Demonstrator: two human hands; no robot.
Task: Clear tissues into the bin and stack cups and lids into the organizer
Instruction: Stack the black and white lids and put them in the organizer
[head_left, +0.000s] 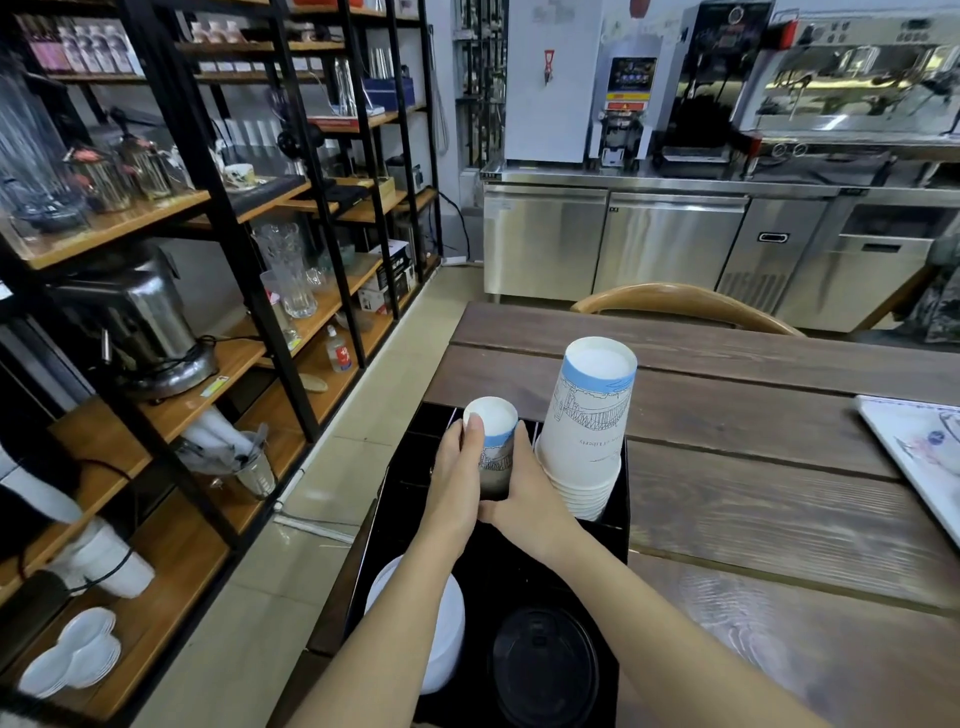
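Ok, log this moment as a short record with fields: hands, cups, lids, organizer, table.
left hand: wrapped around the small cup from the left
right hand: supporting the same cup from the right and below
small cup: upside down, held over the organizer
tall cup stack: upside down, nested, standing in the organizer's far right slot
white lids: stacked in near left slot
black lids: in near right slot
organizer: black, at the table's left edge
table: dark wood

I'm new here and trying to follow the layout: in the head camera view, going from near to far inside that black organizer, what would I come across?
Black lids and white lids side by side nearest → the small cup gripped by the left hand and right hand → the tall upside-down cup stack, in the black organizer.
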